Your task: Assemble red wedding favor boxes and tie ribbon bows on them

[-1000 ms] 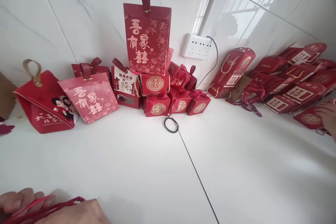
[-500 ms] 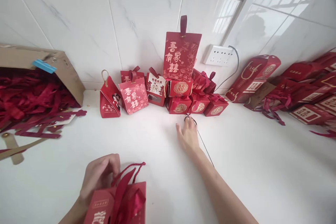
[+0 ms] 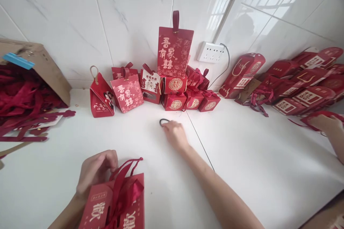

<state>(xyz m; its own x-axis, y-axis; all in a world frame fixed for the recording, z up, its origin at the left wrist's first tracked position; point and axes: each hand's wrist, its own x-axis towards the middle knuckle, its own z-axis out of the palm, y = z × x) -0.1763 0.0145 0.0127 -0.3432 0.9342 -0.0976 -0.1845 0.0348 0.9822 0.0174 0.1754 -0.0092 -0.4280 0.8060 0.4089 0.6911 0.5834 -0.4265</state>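
Observation:
My left hand is closed, fingers curled at the top of a red gift box with a twisted cord handle and a satin ribbon bow. The box stands at the bottom edge of the view, and its lower part is cut off. Out over the white table, my right hand pinches a thin black hair tie, which sticks out as a loop to the left of the fingers. Beyond this hand stands a stack of small red candy boxes, with a taller red box on top.
More gift boxes lean along the tiled wall. An open carton of red ribbons stands at left. Many red boxes are piled at right, where another person's hand touches something red. A power strip is against the wall.
My right hand has drawn the hair tie left and away from the stacked boxes. The other person's hand has come into view at right. The camera has turned slightly right.

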